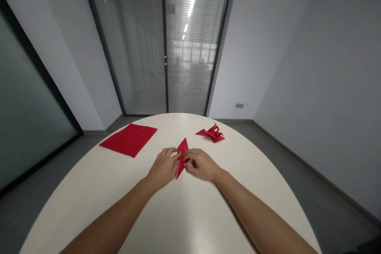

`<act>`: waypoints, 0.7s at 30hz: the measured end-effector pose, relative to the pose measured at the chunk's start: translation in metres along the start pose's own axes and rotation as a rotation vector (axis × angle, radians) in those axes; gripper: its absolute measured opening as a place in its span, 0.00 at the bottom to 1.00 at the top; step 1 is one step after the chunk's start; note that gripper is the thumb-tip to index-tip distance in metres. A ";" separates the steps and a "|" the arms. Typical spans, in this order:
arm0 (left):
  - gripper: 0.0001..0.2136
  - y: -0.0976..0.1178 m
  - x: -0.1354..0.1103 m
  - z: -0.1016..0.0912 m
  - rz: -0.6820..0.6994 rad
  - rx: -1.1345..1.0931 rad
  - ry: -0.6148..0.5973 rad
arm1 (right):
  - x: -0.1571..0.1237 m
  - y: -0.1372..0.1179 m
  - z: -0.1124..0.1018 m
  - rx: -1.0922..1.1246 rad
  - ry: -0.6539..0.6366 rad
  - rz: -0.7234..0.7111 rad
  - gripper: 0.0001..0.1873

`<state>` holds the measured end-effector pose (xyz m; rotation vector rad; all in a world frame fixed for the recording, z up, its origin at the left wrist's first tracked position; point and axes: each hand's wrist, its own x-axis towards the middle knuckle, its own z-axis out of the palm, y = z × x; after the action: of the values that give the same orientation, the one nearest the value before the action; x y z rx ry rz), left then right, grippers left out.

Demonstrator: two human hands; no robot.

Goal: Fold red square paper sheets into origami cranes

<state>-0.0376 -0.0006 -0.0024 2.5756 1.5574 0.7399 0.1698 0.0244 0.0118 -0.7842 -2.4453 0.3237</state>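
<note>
A piece of red paper (183,145), folded into a narrow diamond, lies on the table between my two hands. My left hand (163,168) holds its left edge, with the thumb on the paper and the fingers curled at its upper left side. From the right, my right hand (203,164) pinches the paper near its middle, and those fingertips cover part of the folds. The upper and lower points of the diamond show beyond my fingers.
On the white round table (175,222), a flat red paper sheet (131,139) lies at the far left. Several folded red paper cranes or similar figures (212,133) sit in a cluster at the far right. Behind the table stands a glass partition with blinds (143,67).
</note>
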 end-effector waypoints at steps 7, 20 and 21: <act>0.17 -0.010 0.000 -0.006 0.117 -0.072 -0.108 | -0.001 -0.001 -0.003 -0.047 -0.009 0.034 0.14; 0.18 -0.017 -0.002 -0.014 0.243 -0.113 -0.101 | -0.001 -0.002 -0.005 -0.075 -0.046 0.104 0.20; 0.17 -0.015 -0.001 -0.015 0.242 -0.116 -0.086 | -0.001 -0.002 -0.005 -0.081 -0.043 0.112 0.19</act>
<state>-0.0573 0.0026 0.0064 2.6981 1.1569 0.7024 0.1722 0.0224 0.0166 -0.9610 -2.4731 0.2877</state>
